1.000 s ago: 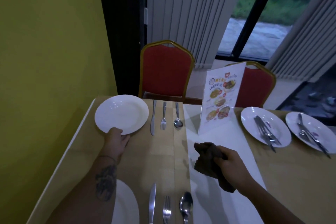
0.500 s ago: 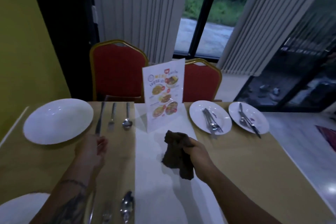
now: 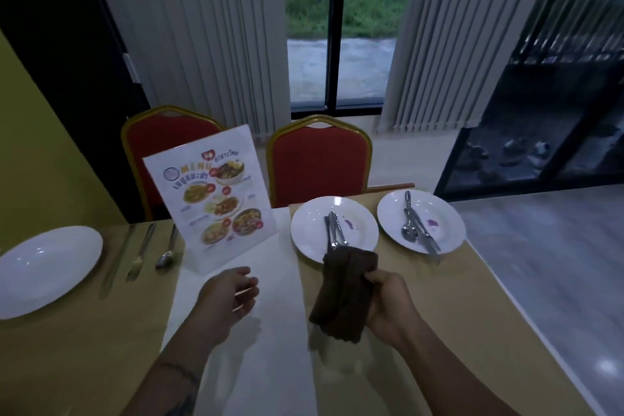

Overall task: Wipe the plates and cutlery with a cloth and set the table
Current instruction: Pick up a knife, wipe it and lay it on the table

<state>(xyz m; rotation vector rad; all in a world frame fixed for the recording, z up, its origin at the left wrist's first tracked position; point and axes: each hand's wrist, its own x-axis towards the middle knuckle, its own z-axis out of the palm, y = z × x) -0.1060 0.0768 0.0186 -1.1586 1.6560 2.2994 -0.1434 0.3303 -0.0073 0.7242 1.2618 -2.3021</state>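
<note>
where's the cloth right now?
Head view, right of centre: the cloth is in the right hand's grip, its top edge overlapping the near rim of the left stained plate.

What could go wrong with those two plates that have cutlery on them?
Cutlery could slide off the nearer plate if it is lifted tilted. The left hand might bump the menu stand beside it. The cloth in the right hand may only smear the plate's purple spot.
</note>
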